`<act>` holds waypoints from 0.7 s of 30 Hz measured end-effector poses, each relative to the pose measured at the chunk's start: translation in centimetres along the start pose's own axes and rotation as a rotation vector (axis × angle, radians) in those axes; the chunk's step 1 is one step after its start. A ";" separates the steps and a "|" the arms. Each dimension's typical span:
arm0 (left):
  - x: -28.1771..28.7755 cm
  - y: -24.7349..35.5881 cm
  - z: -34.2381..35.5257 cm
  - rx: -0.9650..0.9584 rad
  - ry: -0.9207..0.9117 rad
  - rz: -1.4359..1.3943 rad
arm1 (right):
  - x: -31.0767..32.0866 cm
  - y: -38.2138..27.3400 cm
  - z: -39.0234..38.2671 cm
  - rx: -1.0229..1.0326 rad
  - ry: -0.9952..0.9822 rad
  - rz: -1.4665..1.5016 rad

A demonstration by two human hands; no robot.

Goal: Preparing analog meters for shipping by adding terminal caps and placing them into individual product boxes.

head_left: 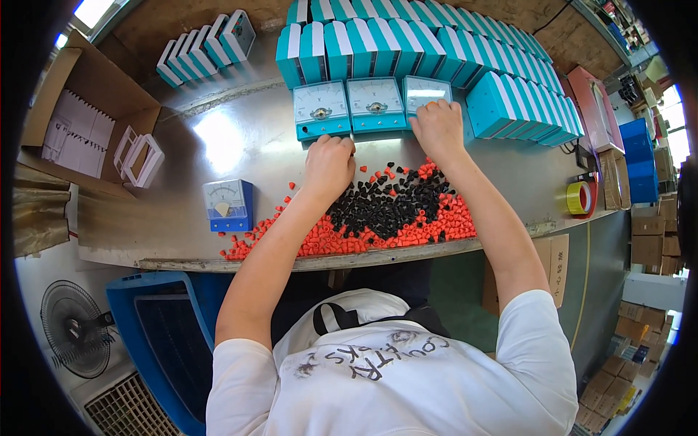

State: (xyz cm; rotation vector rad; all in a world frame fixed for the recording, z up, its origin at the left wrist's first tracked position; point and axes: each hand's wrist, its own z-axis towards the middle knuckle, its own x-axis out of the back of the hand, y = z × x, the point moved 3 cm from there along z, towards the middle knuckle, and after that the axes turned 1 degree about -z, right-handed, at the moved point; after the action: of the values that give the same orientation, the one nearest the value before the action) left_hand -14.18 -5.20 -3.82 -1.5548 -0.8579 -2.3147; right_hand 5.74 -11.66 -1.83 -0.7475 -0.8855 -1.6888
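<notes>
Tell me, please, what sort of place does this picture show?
It is probably an assembly workshop: rows of teal-and-white analog meters stand on a workbench, many loose red and black caps lie near its front edge, and cardboard boxes are stacked at the right.

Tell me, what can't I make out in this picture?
All in the head view:
Left hand: its own back hides the fingertips, so I can't tell what, if anything, it holds.
Right hand: its fingertips and grip are likewise hidden.
Meter at the right hand: that hand covers part of it.
Red caps: the left forearm hides some.
Dial markings: too small to read.
</notes>
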 end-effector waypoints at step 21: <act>-0.4 0.3 4.1 -0.011 0.229 0.044 | 1.1 1.7 -4.0 -0.388 -0.077 0.553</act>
State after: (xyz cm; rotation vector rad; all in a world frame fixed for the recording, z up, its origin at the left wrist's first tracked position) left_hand -10.72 -3.14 -3.01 -1.2658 -0.7472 -2.4098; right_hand 6.86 -15.93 -2.70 -1.2004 -0.3453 -1.3440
